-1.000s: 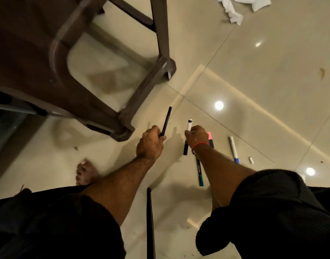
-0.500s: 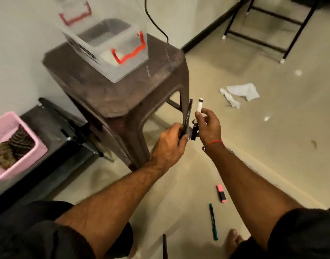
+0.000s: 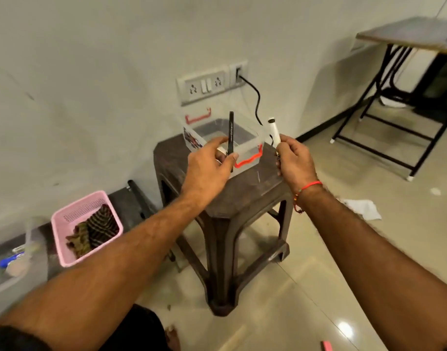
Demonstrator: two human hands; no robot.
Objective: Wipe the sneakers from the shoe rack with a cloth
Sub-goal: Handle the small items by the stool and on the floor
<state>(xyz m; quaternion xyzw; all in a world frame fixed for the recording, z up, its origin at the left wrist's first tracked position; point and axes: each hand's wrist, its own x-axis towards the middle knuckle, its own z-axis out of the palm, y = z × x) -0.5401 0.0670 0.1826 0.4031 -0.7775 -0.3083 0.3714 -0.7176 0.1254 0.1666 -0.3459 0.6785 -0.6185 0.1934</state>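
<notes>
Cloth [image 3: 361, 208] lies on floor right of right hand [image 3: 294, 162] gripping white marker [image 3: 274, 131]; left hand [image 3: 208, 171] pinches black pen [image 3: 230, 138].

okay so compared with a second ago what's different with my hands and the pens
Both hands have come up from the floor to above the brown stool, in front of the clear box. The left hand keeps its grip on the black pen, now upright; the right hand lifted the white marker off the tiles. Neither pen has been let go. The pink highlighter is still on the floor.
</notes>
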